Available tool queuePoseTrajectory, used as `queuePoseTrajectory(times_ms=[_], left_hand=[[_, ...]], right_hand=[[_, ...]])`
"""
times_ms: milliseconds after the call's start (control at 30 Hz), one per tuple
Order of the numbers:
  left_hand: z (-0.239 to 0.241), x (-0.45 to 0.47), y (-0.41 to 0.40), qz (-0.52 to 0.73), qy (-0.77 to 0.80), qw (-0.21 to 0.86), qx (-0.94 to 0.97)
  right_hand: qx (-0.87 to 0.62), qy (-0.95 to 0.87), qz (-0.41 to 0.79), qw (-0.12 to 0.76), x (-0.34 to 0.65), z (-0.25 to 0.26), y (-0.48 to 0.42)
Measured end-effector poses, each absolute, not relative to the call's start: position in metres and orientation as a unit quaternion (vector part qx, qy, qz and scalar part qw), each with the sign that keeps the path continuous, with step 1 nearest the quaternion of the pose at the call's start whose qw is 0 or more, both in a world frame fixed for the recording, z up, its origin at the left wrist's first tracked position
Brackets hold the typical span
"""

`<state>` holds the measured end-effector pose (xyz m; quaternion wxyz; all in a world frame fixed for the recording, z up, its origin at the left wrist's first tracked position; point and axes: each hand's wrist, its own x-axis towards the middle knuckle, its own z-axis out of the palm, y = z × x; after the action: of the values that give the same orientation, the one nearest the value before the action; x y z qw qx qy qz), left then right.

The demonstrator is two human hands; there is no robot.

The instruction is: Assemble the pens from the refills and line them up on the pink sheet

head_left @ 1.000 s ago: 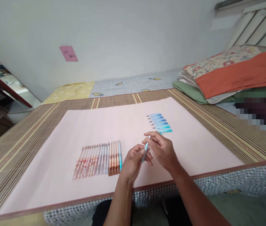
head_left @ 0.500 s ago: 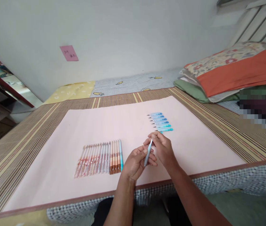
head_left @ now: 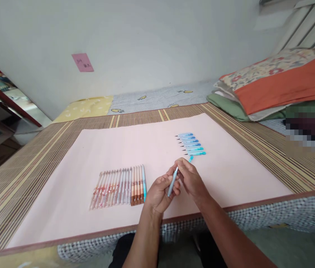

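My left hand (head_left: pixel 160 191) is closed round the lower end of a light blue pen (head_left: pixel 172 181). My right hand (head_left: pixel 190 178) pinches the pen's upper end, and a teal cap or pen end (head_left: pixel 191 159) sticks out beyond its fingers. Both hands hover over the pink sheet (head_left: pixel 96 149) near its front edge. A row of several pens in pink, brown and blue (head_left: pixel 120 186) lies just left of my left hand. Farther back lies a row of several blue pens (head_left: pixel 192 143) with their tips pointing left.
The pink sheet lies on a striped woven mat (head_left: pixel 20 163) over a bed with checked bedding (head_left: pixel 157 98). Folded orange, floral and green blankets (head_left: pixel 274 83) are stacked at the right. A pink note (head_left: pixel 82 62) is stuck on the wall. A blurred patch is at the right edge.
The pen has shifted slightly between my hands, which stay close together. The view has drifted a little.
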<state>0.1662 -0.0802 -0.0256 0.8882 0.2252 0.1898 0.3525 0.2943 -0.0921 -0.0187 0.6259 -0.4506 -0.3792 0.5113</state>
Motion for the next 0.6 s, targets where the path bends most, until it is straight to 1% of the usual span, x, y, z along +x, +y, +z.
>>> queuePoseTrajectory(times_ms=[300,500,600], left_hand=[[-0.027,0.168,-0.08,0.341,0.228,0.88,0.24],[-0.027,0.169,-0.079,0.361,0.233,0.86,0.276],[-0.028,0.169,-0.079,0.352,0.229,0.864,0.278]], right_hand=[[-0.427,-0.31,0.499,0.688,0.301,-0.022,-0.081],[-0.452,-0.375,0.48,0.651,0.304,-0.025,-0.084],[-0.456,-0.383,0.495,0.633,0.303,-0.029,-0.085]])
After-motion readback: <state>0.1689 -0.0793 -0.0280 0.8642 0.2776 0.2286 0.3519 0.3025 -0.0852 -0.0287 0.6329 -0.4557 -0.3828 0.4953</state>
